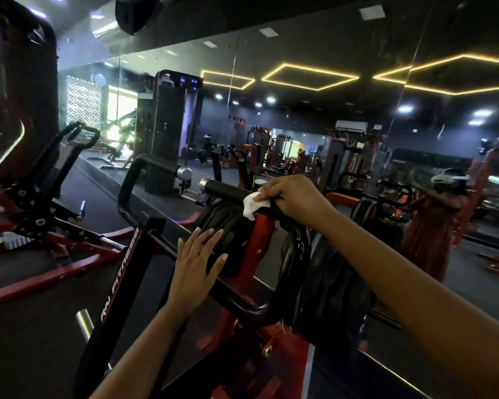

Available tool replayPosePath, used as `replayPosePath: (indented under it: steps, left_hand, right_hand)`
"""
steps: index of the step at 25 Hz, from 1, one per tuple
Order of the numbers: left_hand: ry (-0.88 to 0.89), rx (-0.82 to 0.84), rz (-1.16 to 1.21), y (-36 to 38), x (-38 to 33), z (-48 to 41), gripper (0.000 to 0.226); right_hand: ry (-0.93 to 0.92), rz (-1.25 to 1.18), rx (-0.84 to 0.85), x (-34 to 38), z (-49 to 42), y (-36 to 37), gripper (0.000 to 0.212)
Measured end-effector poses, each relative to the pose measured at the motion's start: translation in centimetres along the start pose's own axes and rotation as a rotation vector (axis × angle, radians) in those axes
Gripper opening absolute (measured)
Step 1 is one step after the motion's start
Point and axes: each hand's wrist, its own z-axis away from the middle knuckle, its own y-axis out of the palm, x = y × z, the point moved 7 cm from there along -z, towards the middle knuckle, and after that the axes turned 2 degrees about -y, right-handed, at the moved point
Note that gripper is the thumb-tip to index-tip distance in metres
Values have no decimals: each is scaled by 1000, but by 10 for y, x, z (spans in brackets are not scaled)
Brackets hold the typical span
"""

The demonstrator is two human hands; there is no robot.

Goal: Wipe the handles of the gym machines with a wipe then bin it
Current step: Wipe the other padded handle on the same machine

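Wipe: the white wipe (252, 207) is folded over the black padded handle (225, 190) and bunched under the fingers, with a loose corner hanging on the near side.
Right grip: the right grip (291, 197) curls round handle and wipe together, pinching the wipe against the padding near the handle's inner end, above the red frame (264, 234).
Handle: it runs from the hand out to a chrome end cap (205, 184), and that stretch is not covered by the wipe.
Step in hand: probably wiping this handle. To do it well, keep the wipe wrapped round the bar, slide outward to the cap with steady pressure, and roll the wrist so the underside is covered too.
Left grip: the left grip (198, 260) lies flat, fingers spread, on the stacked black weight plates (231, 226), holding nothing; it probably serves as a brace.
Next handle: a second padded handle (156, 164) stands just to the left; whether it has been wiped cannot be told.
Bin: none in view.
Beyond: a mirror wall (300, 125) stands behind the machine.
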Motion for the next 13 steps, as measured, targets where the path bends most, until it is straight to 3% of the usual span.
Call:
replayPosePath:
  steps: [2,6,13]
  left_hand:
    - [50,-1,-29,7,7,-4,69]
    - [101,-129,65,10,20,-4,48]
    - [154,-166,100,13,25,-4,46]
  right_hand:
    - [-14,27,-7,0,3,-3,31]
    - [-29,90,-21,-6,16,-7,31]
    - [-71,206,99,22,-63,31,31]
